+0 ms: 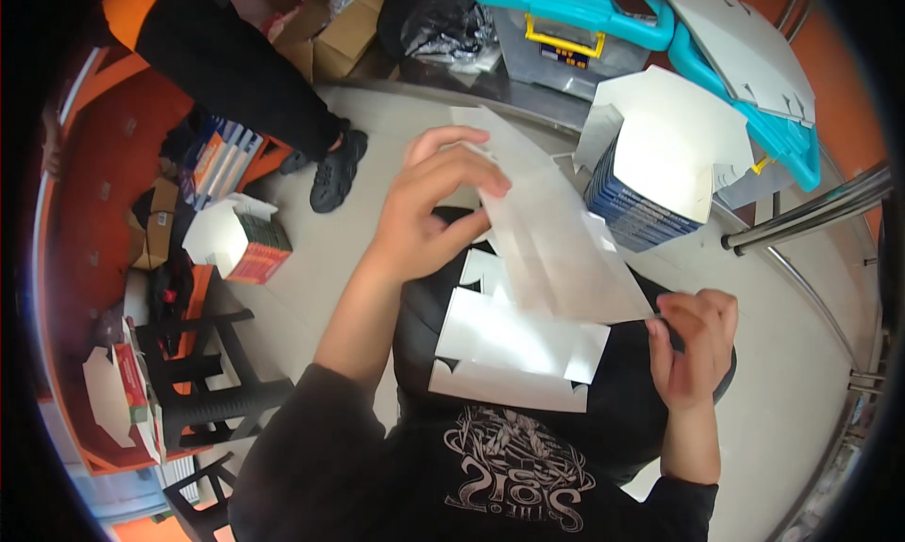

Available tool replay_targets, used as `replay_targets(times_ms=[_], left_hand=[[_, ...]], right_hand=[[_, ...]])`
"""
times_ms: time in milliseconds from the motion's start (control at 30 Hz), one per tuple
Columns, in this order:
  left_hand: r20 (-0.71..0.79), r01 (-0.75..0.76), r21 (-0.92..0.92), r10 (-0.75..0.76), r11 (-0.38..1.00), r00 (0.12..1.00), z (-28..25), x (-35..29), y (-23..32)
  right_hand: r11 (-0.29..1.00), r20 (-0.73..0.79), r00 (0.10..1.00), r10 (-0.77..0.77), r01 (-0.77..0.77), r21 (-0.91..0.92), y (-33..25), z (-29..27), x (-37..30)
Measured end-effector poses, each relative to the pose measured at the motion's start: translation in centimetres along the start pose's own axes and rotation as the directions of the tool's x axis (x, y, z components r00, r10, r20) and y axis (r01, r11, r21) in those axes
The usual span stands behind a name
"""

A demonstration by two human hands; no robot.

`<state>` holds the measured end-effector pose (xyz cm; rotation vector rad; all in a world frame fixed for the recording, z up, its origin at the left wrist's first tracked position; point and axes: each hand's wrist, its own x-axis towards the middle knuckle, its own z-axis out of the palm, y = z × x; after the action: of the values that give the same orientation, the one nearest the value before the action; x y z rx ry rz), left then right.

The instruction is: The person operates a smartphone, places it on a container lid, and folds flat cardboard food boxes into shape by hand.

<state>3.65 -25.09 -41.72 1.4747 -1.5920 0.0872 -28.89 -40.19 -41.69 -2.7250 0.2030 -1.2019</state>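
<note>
Pale floor (778, 306) opens on both sides of the seated person. An orange shelf (85, 231) bounds it at far left; metal bars (820, 207) cross it at right. A teal-lidded bin (528, 47) stands ahead, beyond the hands, with a second bin's teal lid (797, 160) to its right. Another person's leg (236, 75) reaches in from the upper left, the shoe on the floor. Just beyond the sheet and to its right, close to the work, is a blue stack (641, 203) topped by white flaps. A black stool (217, 401) is near the left elbow, and a smaller red stack (259, 261) sits farther out on that side. The widest bare floor lies right of the right hand.

The translucent sheet (556, 236) slants between the hands, over the lap. Below it a white carton (514, 339) lies on the lap, partly covered by the sheet. The left hand (429, 203) grips the sheet's left edge, fingers on top; the right hand (696, 349) pinches its lower right corner between thumb and fingers.
</note>
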Motion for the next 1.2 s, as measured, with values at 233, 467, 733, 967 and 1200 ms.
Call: replay_targets(times_ms=[233, 467, 733, 967, 1200], left_hand=[[0.148, -0.064, 0.423, 0.001, 0.904, 0.989, -5.3, -0.7, 6.6], [0.318, 0.070, 0.220, -0.139, 0.973, 0.938, -3.3, -2.4, 8.9], [0.538, 0.274, -0.173, -0.142, 0.946, 0.831, -2.9, -2.8, 9.3], [0.604, 0.407, -0.092, -0.275, 0.909, 0.749, -2.7, -3.2, 8.1], [0.568, 0.516, -0.087, -0.383, 0.852, 0.728, -1.7, -3.3, 8.9]], right_hand=[[0.840, 0.151, 0.935, 0.320, -0.354, 0.411, -0.5, 3.1, 2.1], [0.806, 0.052, 0.966, 0.254, -0.241, 0.540, -1.0, 5.7, -2.2], [0.757, 0.030, 0.967, 0.253, -0.217, 0.616, -1.6, 6.7, -2.8], [0.792, -0.003, 0.983, 0.183, -0.145, 0.593, -2.4, 5.3, -1.9], [0.827, 0.030, 0.995, 0.100, -0.100, 0.554, -2.2, 6.2, -2.7]])
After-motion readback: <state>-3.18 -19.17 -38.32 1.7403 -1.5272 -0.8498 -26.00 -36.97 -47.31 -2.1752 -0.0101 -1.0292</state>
